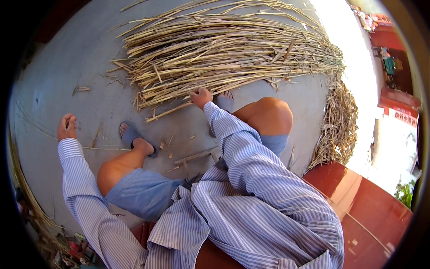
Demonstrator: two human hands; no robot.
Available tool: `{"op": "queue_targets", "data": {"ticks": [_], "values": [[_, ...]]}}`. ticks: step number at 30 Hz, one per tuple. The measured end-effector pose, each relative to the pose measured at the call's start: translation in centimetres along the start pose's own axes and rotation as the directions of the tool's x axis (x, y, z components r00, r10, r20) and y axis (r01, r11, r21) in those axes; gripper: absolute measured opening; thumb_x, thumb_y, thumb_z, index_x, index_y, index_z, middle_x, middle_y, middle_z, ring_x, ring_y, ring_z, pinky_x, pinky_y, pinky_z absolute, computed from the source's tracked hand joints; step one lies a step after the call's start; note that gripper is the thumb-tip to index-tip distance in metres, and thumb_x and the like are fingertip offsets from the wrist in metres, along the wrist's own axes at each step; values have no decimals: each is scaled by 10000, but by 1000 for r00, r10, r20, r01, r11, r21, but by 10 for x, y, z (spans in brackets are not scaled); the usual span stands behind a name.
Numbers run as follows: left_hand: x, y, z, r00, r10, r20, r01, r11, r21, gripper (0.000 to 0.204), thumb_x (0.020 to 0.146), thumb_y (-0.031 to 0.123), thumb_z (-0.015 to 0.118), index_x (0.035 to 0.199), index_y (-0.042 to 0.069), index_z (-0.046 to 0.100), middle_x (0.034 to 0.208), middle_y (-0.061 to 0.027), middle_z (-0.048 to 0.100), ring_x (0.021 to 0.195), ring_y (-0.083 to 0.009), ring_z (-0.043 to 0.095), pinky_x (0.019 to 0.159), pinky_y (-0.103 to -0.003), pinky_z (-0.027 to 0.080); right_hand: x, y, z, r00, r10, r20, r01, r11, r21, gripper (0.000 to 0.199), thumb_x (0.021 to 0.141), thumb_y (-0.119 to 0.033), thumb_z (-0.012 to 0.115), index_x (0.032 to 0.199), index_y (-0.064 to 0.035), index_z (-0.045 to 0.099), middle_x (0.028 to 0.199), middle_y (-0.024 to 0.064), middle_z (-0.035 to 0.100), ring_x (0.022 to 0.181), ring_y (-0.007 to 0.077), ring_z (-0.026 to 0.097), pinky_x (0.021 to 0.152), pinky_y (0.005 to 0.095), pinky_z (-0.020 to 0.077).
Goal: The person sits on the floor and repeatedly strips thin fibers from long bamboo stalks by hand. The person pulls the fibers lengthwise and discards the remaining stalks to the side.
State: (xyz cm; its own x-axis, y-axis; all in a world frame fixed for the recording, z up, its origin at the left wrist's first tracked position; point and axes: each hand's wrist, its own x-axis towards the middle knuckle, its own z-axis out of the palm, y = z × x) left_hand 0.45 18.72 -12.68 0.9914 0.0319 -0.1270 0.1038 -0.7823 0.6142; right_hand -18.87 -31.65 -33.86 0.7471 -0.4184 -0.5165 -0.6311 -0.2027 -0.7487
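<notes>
Looks like a home yard or porch doubling as a workspace, prob. semi-outdoor: smooth grey floor (49, 107) w/ a big spread of dry reeds (224, 49), loose scraps (83, 88) & a heap of dry leaves (339, 121). Bright sun hits the R side, nr glossy red tiles (380, 210) & a green plant (404, 193); slippers (131, 134) on the person's feet also suggest home.

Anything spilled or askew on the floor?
Slightly untidy: short loose bits lie scattered on the floor around the left slipper, apart from the stalks, which mostly lie side by side. Nothing else stands out.
</notes>
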Motion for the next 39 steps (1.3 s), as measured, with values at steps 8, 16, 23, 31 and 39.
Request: {"op": "queue_targets", "data": {"ticks": [8, 16, 23, 31, 39], "values": [[-13, 265, 85, 947, 287, 145, -279, 957, -74, 212, 884, 233, 689, 837, 35, 627, 687, -5, 608, 628, -80, 527, 583, -230, 429, 62, 46, -57, 789, 291, -541, -236, 957, 171, 355, 740, -288, 677, 870, 40, 636, 843, 250, 665, 800, 383, 656, 772, 435, 506], [-118, 292, 146, 921, 339, 193, -367, 920, 139, 315, 839, 293, 737, 738, 33, 591, 617, -41, 591, 560, -112, 518, 530, -272, 416, 89, 72, -72, 685, 511, -519, -453, 857, 246, 467, 727, -217, 738, 1003, 114, 558, 1016, 274, 638, 846, 381, 630, 759, 434, 493], [-92, 306, 144, 769, 632, 94, -638, 751, 167, 180, 812, 167, 741, 800, 38, 617, 681, -73, 609, 572, -203, 560, 534, -319, 442, 103, 187, -95, 878, 291, -379, -316, 949, -3, 171, 925, -193, 509, 967, -79, 629, 921, 106, 672, 762, 189, 649, 612, 321, 488], [-94, 279, 128, 610, 786, 97, -740, 522, 424, 300, 721, 167, 758, 992, 88, 655, 898, -43, 674, 873, -224, 613, 770, -378, 452, 30, -90, -86, 927, 374, -43, -74, 292, 954, 111, 852, -102, 591, 920, -21, 556, 773, 78, 589, 604, 152, 589, 459, 245, 475], [-80, 274, 124, 502, 858, 112, -831, 441, 339, 258, 746, 245, 729, 949, 102, 662, 846, -28, 664, 860, -203, 606, 763, -385, 408, -79, -220, -60, 961, -33, 274, -240, 390, 889, 136, 901, -156, 655, 987, -73, 591, 823, 27, 642, 718, 136, 658, 571, 238, 559]]}}
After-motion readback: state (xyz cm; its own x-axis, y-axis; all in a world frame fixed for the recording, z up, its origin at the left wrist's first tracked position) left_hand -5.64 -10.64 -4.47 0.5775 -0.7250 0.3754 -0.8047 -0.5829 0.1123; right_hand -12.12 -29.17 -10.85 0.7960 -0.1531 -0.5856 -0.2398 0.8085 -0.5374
